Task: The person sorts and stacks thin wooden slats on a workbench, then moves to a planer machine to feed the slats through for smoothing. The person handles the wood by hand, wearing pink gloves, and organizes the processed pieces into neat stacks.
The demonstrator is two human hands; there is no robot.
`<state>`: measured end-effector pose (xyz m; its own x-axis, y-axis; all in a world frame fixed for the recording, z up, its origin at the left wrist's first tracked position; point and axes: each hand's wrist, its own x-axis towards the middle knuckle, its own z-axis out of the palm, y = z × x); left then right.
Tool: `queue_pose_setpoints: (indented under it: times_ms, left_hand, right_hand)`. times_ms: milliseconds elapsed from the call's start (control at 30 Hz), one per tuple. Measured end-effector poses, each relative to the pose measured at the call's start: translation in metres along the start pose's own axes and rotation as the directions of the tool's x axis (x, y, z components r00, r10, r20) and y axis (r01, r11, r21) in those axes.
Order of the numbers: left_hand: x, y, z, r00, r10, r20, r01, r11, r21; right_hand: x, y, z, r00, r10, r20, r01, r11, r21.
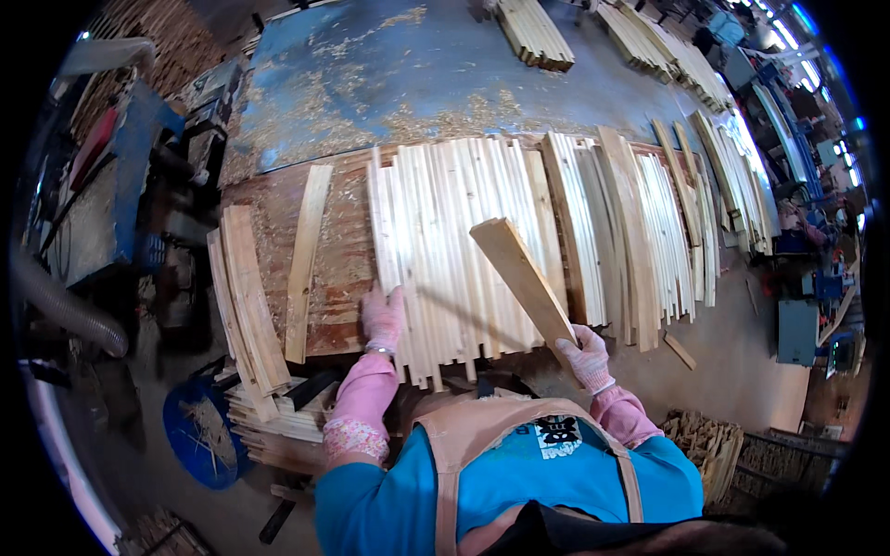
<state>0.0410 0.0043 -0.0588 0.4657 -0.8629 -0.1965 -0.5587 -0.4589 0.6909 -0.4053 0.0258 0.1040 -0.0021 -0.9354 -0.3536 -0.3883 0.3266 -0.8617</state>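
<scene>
In a whitish work glove, my right hand (588, 360) grips the lower end of a wooden board (524, 283). The board is tilted up and points away to the left, over a row of narrow wooden strips (454, 241) laid side by side on the bench. My left hand (382, 318), gloved the same way, rests with fingers extended against the left edge of that row, near its front end. Nothing shows in its grasp. The board's shadow falls across the strips.
A single loose board (308, 264) and a stack of boards (248, 296) lie to the left. More strips and boards (630, 236) lie right of the row. Wood shavings cover the blue tabletop (371, 74) beyond. A blue bin (202, 434) stands at the lower left.
</scene>
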Motion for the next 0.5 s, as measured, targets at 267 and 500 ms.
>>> queue_pose_setpoints:
  times_ms: [267, 500]
  left_hand:
    - [-0.013, 0.049, 0.005, 0.968, -0.201, 0.149, 0.192, 0.979, 0.069]
    - [-0.021, -0.021, -0.099, 0.917, 0.023, -0.399, 0.121, 0.935, 0.333]
  right_hand:
    - [0.041, -0.047, 0.074, 0.972, 0.033, 0.235, -0.063, 0.991, 0.122]
    - [0.068, -0.064, 0.116, 0.892, 0.104, 0.439, -0.140, 0.989, 0.049]
